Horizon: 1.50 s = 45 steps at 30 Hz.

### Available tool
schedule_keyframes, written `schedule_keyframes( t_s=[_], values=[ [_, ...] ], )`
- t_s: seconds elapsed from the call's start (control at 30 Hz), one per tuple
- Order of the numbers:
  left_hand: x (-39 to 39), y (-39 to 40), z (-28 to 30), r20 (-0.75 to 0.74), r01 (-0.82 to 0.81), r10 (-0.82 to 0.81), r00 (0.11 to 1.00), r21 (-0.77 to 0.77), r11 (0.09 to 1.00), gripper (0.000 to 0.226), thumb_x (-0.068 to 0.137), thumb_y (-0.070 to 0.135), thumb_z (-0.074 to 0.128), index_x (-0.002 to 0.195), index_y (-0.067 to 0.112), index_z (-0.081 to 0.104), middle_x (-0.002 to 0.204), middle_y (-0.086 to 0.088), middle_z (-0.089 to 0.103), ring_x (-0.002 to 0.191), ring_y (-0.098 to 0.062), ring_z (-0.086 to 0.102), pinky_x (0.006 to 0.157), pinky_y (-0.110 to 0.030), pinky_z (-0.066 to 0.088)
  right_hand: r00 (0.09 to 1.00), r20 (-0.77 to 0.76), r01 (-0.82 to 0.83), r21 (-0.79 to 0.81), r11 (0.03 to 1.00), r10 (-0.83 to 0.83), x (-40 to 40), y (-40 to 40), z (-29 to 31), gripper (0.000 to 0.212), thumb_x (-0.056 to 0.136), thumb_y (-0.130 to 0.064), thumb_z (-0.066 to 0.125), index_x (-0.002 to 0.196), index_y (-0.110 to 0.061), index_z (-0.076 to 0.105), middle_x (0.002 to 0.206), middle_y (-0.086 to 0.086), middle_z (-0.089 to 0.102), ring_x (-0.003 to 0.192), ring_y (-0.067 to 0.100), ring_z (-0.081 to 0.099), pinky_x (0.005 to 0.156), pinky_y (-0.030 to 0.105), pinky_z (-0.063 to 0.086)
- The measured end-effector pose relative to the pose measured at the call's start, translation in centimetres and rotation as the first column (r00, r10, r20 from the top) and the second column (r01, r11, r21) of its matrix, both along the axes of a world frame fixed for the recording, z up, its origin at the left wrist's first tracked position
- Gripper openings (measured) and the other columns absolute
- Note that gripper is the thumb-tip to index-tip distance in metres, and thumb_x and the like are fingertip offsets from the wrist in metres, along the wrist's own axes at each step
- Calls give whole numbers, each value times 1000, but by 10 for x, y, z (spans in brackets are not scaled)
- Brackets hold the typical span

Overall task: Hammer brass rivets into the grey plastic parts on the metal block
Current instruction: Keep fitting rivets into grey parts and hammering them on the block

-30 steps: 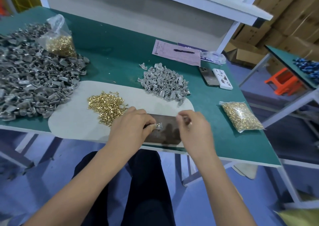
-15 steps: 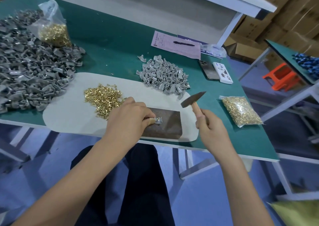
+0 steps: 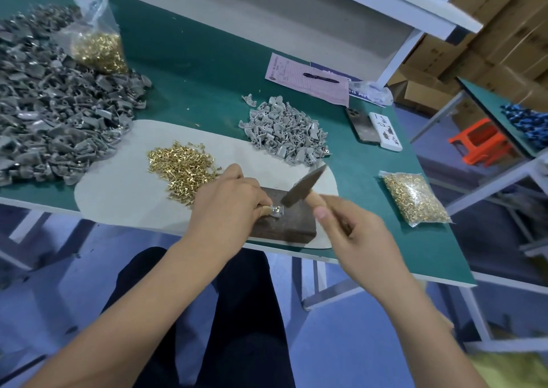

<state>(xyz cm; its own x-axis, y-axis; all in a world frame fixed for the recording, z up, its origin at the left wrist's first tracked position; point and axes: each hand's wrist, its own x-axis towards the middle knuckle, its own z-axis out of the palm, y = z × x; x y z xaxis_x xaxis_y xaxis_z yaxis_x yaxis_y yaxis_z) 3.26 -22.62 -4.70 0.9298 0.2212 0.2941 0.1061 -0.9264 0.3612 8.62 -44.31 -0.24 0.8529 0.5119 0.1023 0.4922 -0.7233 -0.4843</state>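
Observation:
A dark metal block [image 3: 293, 223] lies on a pale mat [image 3: 124, 186] at the table's near edge. On it sits a small grey plastic part [image 3: 278, 210], pinched from the left by my left hand [image 3: 228, 203]. My right hand [image 3: 353, 230] grips the wooden handle of a small hammer [image 3: 302, 186]. The hammer's head is blurred and sits just above the part. A loose heap of brass rivets [image 3: 181, 166] lies left of the block. A small pile of grey parts [image 3: 284, 132] lies behind it.
A big heap of grey parts [image 3: 53, 114] covers the table's left, with a bag of rivets [image 3: 98, 46] on it. Another rivet bag [image 3: 415, 197] lies at the right. A pink form with a pen [image 3: 311, 80], a phone [image 3: 361, 125] and a white box [image 3: 385, 132] lie behind.
My right hand picked up the hammer, raised it, and has now swung its head down to the part on the block. My left hand kept pinching the part.

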Motion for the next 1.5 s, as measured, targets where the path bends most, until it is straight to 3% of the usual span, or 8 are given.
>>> schedule_keyframes(
  t_s=[0.27,0.4,0.57,0.7,0.87,1.07,1.33,1.5],
  values=[
    [1,1,2,-46,16,-15,999,41,999,23,92,56,59,98,43,75,90,21,67,96,-8,42,68,-31,49,994,42,83,259,962,-97,-7,1,-7,30,101,-63,42,116,-50,64,63,-8,45,56,9,39,54,29,34],
    [1,1,4,-30,21,-20,999,52,998,21,91,56,60,101,44,75,92,21,68,96,-9,41,67,-30,48,999,42,29,-89,996,-26,-8,4,-11,23,98,-63,40,107,-52,59,69,-23,56,64,11,49,58,33,43],
    [3,2,3,-32,25,-23,999,58,998,22,91,56,59,95,41,76,87,19,67,92,-9,40,63,-28,42,994,51,84,198,977,-95,-9,6,-8,30,100,-63,41,118,-50,61,67,-13,53,60,11,45,55,24,39],
    [2,2,4,-21,35,-34,999,47,998,22,89,56,61,99,43,76,91,21,68,93,-10,42,64,-30,45,998,34,51,-77,996,-49,-10,8,-15,25,98,-62,40,114,-51,55,72,-26,57,65,14,51,62,34,49],
    [4,2,3,-42,38,-37,998,39,999,22,92,55,59,98,43,75,90,20,67,93,-9,40,62,-28,39,991,57,104,220,970,-119,-10,7,-11,30,101,-60,43,121,-47,62,68,-17,57,61,8,50,55,26,39],
    [2,3,3,-29,43,-42,999,40,998,21,92,55,60,105,46,74,94,21,68,97,-9,43,65,-30,46,990,49,133,-91,987,-129,-8,8,-17,26,92,-73,34,114,-75,48,93,-36,63,85,7,59,65,28,49],
    [-3,0,-6,31,93,-92,995,-30,995,22,98,47,55,109,38,72,98,18,63,103,-8,46,65,-23,32,927,49,370,-276,887,-372,27,0,-47,57,102,-10,42,151,-40,42,99,2,42,88,32,46,72,38,36],
    [-16,9,-14,169,84,-65,983,-106,991,11,92,34,67,99,33,75,88,17,62,95,-11,50,59,-24,43,895,255,436,-330,837,-366,16,25,-48,33,105,-36,45,135,-36,60,132,4,56,121,29,38,96,44,28]
  ],
)
